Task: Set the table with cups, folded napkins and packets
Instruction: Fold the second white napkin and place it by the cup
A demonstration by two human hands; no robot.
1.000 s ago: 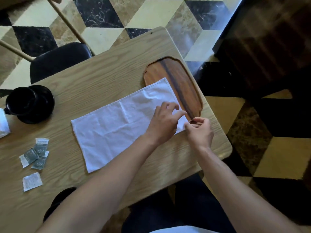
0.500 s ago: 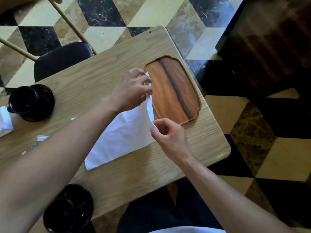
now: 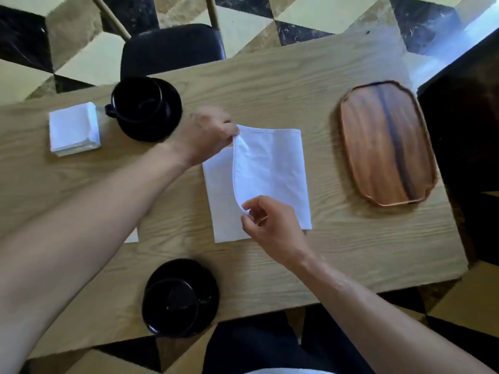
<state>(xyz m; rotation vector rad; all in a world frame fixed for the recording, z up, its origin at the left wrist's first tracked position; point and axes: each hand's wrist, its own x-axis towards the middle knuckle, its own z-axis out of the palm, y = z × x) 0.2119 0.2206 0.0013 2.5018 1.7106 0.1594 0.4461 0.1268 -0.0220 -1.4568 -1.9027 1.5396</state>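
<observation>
A white cloth napkin (image 3: 272, 171) lies in the middle of the wooden table (image 3: 351, 252), its right half folded over to the left. My left hand (image 3: 205, 136) pinches the far corner of the lifted flap. My right hand (image 3: 270, 225) pinches the near corner of the same flap. One black cup on a black saucer (image 3: 145, 109) stands at the far left. A second black cup on a saucer (image 3: 179, 298) sits at the near edge. A folded white napkin (image 3: 73, 129) rests left of the far cup. My left forearm hides the packets, except for one white corner.
An empty wooden tray (image 3: 386, 141) lies at the right end of the table. A black chair seat (image 3: 172, 48) stands behind the far edge. A dark cabinet (image 3: 467, 130) borders the table on the right. The floor is chequered tile.
Both hands lifted the napkin's right end off the tray and carried it leftward over the rest. The tray is now uncovered. The view has shifted, bringing both cups and the folded napkin into sight.
</observation>
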